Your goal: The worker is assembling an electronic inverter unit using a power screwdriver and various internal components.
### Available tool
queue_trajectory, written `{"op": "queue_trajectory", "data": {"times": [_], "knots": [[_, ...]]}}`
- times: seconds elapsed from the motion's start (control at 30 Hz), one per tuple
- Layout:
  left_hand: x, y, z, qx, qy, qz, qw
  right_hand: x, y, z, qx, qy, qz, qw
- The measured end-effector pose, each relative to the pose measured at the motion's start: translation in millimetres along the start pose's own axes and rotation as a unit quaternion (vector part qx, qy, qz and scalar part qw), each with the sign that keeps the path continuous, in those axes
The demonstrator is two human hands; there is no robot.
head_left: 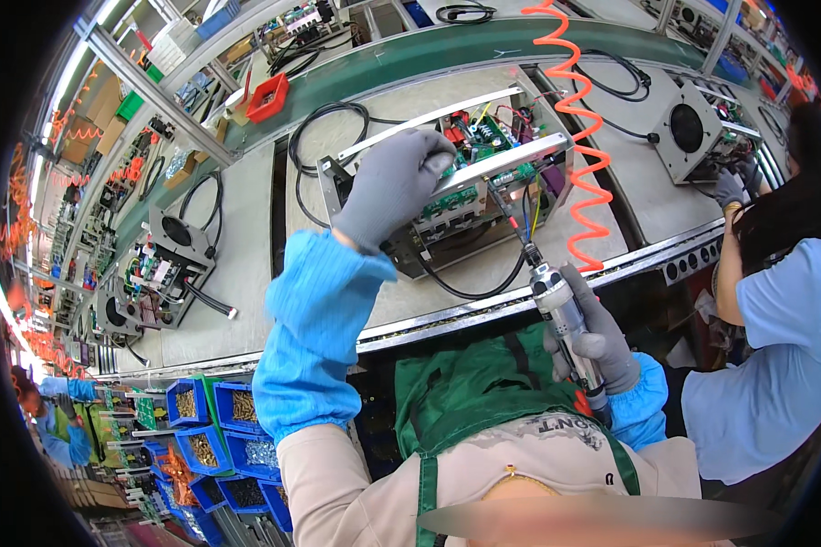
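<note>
In front of me an open metal chassis (pixel 456 228) stands on the bench, packed with green circuit boards and coloured wires. Two pale metal rails run across its top; the nearer is the front rail (pixel 511 162). My left hand (pixel 388 187), in a grey glove, lies over the chassis's left part, its fingers curled together beside the front rail. Whatever they pinch is hidden. In my right hand (pixel 602 337), also gloved, is a silver power screwdriver (pixel 559 305). Its slim bit slants up and left toward the front rail; I cannot tell whether the tip touches.
An orange coiled hose (pixel 586 155) hangs right of the chassis. A black cable (pixel 294 150) loops behind it. More units, such as a fan-fronted chassis (pixel 178 237), stand on both sides. Blue bins (pixel 196 447) of small parts sit lower left. A co-worker's arm (pixel 730 264) works at right.
</note>
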State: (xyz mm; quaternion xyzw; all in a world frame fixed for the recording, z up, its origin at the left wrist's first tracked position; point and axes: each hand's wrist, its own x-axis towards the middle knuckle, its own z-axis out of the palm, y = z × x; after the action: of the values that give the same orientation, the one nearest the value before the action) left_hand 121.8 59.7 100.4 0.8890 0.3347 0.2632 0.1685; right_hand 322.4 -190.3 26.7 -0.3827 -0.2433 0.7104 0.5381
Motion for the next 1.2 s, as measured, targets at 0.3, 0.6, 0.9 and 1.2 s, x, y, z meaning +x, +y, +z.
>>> {"op": "queue_trajectory", "data": {"times": [0.3,0.6,0.9,1.2], "knots": [[50.4,-0.9,-4.0,-0.023,-0.247,-0.062,0.967,0.0,-1.4,0.8,-0.003,0.003,0.013,1.0],[53.3,1.0,-2.2,-0.046,-0.249,-0.072,0.965,-0.4,-2.9,6.6,-0.004,0.027,0.01,1.0],[46.3,0.5,-13.6,-0.14,-0.305,-0.133,0.933,-3.7,-5.7,13.9,-0.042,0.031,0.02,0.998],[22.3,21.1,4.3,0.053,-0.177,-0.04,0.982,-14.4,-13.0,35.5,-0.065,0.055,0.011,0.996]]}}
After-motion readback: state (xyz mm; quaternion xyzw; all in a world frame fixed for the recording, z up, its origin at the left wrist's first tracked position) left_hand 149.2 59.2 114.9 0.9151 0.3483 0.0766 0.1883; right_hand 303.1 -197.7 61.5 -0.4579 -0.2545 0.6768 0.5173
